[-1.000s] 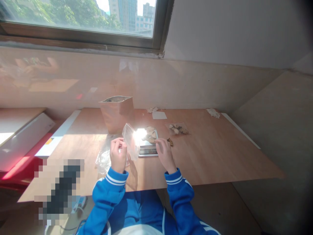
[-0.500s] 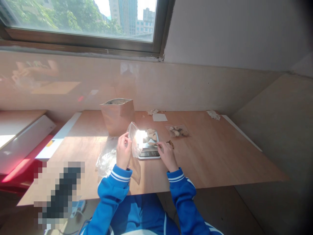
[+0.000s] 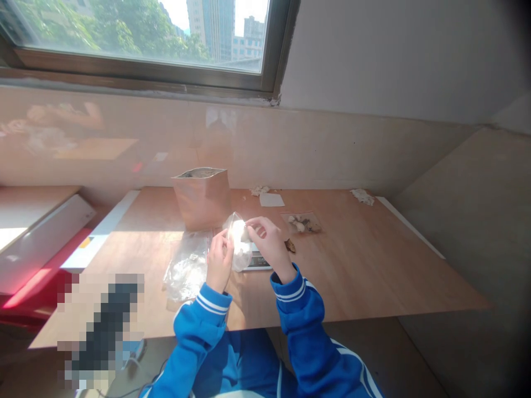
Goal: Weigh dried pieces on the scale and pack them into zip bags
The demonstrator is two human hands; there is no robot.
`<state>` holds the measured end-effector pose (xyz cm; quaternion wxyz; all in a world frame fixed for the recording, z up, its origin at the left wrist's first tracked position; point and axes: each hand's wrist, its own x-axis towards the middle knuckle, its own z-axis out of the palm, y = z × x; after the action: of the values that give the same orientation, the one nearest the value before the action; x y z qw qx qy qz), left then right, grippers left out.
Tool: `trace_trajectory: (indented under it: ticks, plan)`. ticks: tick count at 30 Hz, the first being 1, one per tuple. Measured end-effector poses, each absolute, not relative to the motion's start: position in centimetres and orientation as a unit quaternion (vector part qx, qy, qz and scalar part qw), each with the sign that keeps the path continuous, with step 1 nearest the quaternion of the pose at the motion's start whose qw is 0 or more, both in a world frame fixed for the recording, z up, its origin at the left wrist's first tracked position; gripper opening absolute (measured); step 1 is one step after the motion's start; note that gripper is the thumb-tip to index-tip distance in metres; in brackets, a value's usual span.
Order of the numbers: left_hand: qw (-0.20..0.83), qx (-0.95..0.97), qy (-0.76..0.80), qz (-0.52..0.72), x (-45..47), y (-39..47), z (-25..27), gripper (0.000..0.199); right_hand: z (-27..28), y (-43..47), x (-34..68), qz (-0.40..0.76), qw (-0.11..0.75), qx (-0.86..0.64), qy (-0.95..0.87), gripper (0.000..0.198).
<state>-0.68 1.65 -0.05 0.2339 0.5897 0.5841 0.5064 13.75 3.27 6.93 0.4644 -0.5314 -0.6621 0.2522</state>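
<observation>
My left hand is closed on the side of a clear plastic bag, which stands upright and glares in the sunlight. At the bag's upper right edge, the fingers of my right hand are pinched together; what they hold is lost in the glare. Behind and under both is a kitchen scale, its dark display strip partly showing and its plate mostly covered by my right hand and the bag. A brown dried piece lies on the table just right of my right hand.
A brown paper bag stands open at the back left. Crumpled clear bags lie left of my left hand. A small zip bag with pale and dark pieces lies to the right. A white paper and crumpled scraps lie along the wall.
My right hand has moved up and left from the scale plate to the plastic bag's edge. My left hand and the bag have shifted slightly right, over the scale.
</observation>
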Motion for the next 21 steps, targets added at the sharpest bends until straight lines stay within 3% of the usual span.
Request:
trace_trajectory:
  ticks: [4,7,13,21]
  plan:
    - [0.251,0.566,0.586,0.523,-1.0,1.5,-0.2,0.021,5.5,4.3,14.2,0.267,0.447,-0.539,-0.662,0.022]
    - [0.283,0.536,0.590,0.533,-1.5,1.3,-0.6,0.021,2.9,5.8,15.1,0.202,0.449,-0.547,-0.677,0.027]
    - [0.337,0.462,0.561,0.599,-1.8,0.8,-1.2,0.026,-3.1,6.8,15.1,0.045,0.245,-0.578,-0.777,0.017]
    - [0.354,0.443,0.543,0.619,-1.9,0.6,-0.8,0.028,-5.6,7.7,14.2,-0.047,0.173,-0.587,-0.789,0.018]
